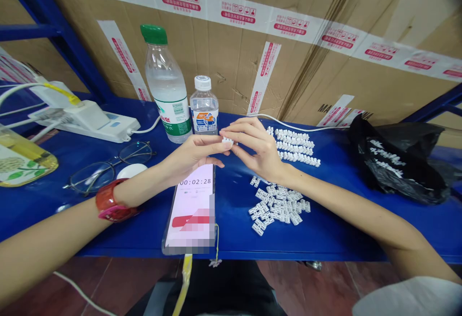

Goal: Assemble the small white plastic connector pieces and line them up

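Between the fingertips of both hands is a small white plastic piece (227,140), partly covered by the fingers. My left hand (204,150) pinches it from the left, above the top end of a phone (191,210) that shows a timer. On the other side my right hand (257,147) has its thumb and fingers closed on the same piece. Below the right wrist lies a loose pile of flat white plastic pieces (281,205). Behind that wrist, several rows of white pieces (296,145) are lined up, partly hidden by the hand.
A large green-capped bottle (168,85) and a smaller white-capped bottle (204,104) stand behind the hands. Left are eyeglasses (111,166) and a power strip (90,121) with cables. A black plastic bag (393,157) holding white pieces lies right. Cardboard boxes (224,51) line the back.
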`<state>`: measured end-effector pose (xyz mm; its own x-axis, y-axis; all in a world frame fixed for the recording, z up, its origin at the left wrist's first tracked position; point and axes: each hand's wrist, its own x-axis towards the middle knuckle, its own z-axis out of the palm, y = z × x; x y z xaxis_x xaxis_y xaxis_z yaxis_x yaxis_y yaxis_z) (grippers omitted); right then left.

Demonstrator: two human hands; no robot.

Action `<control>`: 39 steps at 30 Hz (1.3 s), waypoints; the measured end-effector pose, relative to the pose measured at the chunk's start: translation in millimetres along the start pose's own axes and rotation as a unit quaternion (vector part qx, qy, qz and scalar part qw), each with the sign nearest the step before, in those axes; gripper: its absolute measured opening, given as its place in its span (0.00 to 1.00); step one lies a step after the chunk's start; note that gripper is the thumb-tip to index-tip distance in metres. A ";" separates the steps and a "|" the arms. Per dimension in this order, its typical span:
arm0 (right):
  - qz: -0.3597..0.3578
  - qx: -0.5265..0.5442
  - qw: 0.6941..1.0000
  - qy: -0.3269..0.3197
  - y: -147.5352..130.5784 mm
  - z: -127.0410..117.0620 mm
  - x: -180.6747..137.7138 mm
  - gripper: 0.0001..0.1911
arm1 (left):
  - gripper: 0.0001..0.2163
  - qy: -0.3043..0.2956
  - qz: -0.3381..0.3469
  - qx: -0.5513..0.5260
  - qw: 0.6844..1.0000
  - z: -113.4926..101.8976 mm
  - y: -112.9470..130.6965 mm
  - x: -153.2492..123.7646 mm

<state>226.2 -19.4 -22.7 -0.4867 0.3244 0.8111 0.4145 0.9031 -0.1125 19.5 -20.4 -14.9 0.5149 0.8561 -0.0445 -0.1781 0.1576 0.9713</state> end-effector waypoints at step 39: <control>0.242 -0.126 0.824 -0.497 37.3 -53.0 25.2 0.10 | 0.07 0.095 -0.040 -0.025 0.994 -2.3 8.2 6.5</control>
<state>270.2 7.6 24.0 -0.5545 0.8130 -0.1778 0.8307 0.5534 -0.0602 19.5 -12.4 -7.7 0.3617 0.9170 -0.1684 -0.1882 0.2487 0.9501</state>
